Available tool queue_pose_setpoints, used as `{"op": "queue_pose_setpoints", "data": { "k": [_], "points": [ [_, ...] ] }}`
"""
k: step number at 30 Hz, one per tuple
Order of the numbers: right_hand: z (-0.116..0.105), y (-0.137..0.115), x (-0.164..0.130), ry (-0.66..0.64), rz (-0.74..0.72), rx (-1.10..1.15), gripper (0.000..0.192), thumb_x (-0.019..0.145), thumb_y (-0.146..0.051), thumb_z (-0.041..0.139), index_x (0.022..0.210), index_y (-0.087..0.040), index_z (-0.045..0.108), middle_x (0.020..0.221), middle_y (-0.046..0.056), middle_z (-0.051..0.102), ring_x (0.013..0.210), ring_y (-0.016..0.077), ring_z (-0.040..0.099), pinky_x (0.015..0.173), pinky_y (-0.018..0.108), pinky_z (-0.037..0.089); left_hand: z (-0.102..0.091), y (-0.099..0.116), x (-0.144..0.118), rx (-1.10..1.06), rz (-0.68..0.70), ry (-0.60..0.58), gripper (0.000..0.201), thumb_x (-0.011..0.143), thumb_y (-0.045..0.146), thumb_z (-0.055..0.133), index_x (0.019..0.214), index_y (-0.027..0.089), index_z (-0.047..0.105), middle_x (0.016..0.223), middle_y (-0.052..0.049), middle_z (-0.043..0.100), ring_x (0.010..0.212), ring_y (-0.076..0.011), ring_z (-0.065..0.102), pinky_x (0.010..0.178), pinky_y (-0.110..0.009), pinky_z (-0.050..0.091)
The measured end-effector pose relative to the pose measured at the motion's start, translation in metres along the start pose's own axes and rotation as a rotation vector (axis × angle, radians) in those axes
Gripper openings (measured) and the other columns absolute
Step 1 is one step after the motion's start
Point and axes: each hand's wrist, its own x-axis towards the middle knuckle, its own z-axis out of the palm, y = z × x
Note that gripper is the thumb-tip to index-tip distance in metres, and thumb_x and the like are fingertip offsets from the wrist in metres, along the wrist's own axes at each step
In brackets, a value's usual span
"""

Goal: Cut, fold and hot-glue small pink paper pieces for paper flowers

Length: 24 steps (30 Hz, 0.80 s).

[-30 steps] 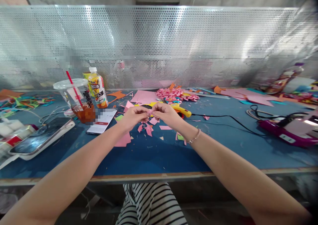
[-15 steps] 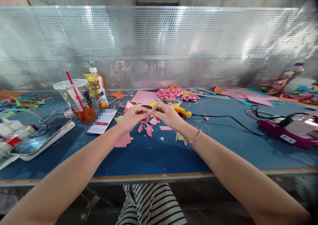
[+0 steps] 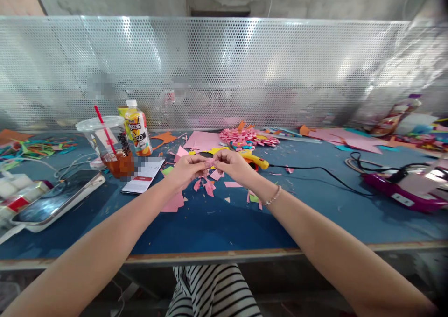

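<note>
My left hand (image 3: 190, 170) and my right hand (image 3: 231, 165) meet over the middle of the blue table (image 3: 224, 228). Between their fingertips is a small pink paper piece (image 3: 210, 162), pinched from both sides; its exact shape is partly covered by the fingers. Below the hands lie several pink paper scraps (image 3: 209, 187). Just behind my right hand rests a yellow-handled glue gun (image 3: 257, 160), its front part hidden by that hand. Farther back sits a pile of folded pink paper pieces (image 3: 240, 137) beside a flat pink sheet (image 3: 202, 140).
To the left stand a plastic cup with a red straw (image 3: 114, 156), a juice bottle (image 3: 139, 128) and two phones, one a white-cased phone (image 3: 59, 198). A purple power strip (image 3: 402, 193) with cables lies at right. A perforated metal screen (image 3: 224, 74) rises behind the table.
The view has tilted up slightly, so the scene sits a little lower and the exit sign shows more. Both hands still pinch the pink paper piece, with little visible finger movement.
</note>
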Motion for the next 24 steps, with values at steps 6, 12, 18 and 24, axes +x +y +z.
{"op": "queue_pose_setpoints", "data": {
  "k": [6, 12, 18, 24],
  "points": [
    [0.0024, -0.0024, -0.001, 0.006, -0.016, 0.087, 0.01, 0.074, -0.026, 0.052, 0.071, -0.018, 0.047, 0.058, -0.005, 0.046, 0.049, 0.0067, 0.045, 0.049, 0.022, 0.038, 0.0014, -0.0001, -0.0015, -0.035, 0.005, -0.011, 0.014, 0.062, 0.019, 0.07, 0.074, 0.012, 0.067, 0.061, -0.001, 0.06, 0.054, -0.0066, 0.053, 0.057, -0.023, 0.044],
    [0.0032, -0.0027, -0.0012, 0.042, -0.024, 0.174, 0.015, 0.073, -0.026, 0.056, 0.078, -0.02, 0.044, 0.062, -0.006, 0.047, 0.05, 0.0064, 0.048, 0.049, 0.022, 0.039, 0.0036, 0.0041, -0.0034, 0.007, 0.051, 0.009, 0.014, 0.061, 0.022, 0.071, 0.07, 0.012, 0.066, 0.056, 0.0, 0.058, 0.052, -0.0065, 0.052, 0.054, -0.022, 0.041],
    [0.0018, -0.0025, -0.0012, 0.074, 0.003, 0.248, 0.02, 0.071, -0.026, 0.06, 0.078, -0.019, 0.043, 0.063, -0.005, 0.049, 0.05, 0.0065, 0.049, 0.049, 0.023, 0.041, 0.0022, 0.0021, -0.002, 0.045, 0.076, 0.017, 0.016, 0.062, 0.024, 0.07, 0.073, 0.013, 0.066, 0.06, -0.001, 0.06, 0.056, -0.0077, 0.054, 0.057, -0.024, 0.043],
    [0.0, 0.0004, 0.0006, 0.08, -0.002, 0.23, 0.022, 0.069, -0.025, 0.063, 0.077, -0.018, 0.044, 0.064, -0.004, 0.051, 0.052, 0.0065, 0.05, 0.051, 0.023, 0.042, 0.0021, -0.0002, -0.0013, 0.051, 0.092, 0.01, 0.017, 0.063, 0.024, 0.069, 0.075, 0.013, 0.066, 0.062, -0.001, 0.059, 0.058, -0.008, 0.055, 0.06, -0.024, 0.044]
  ]
}}
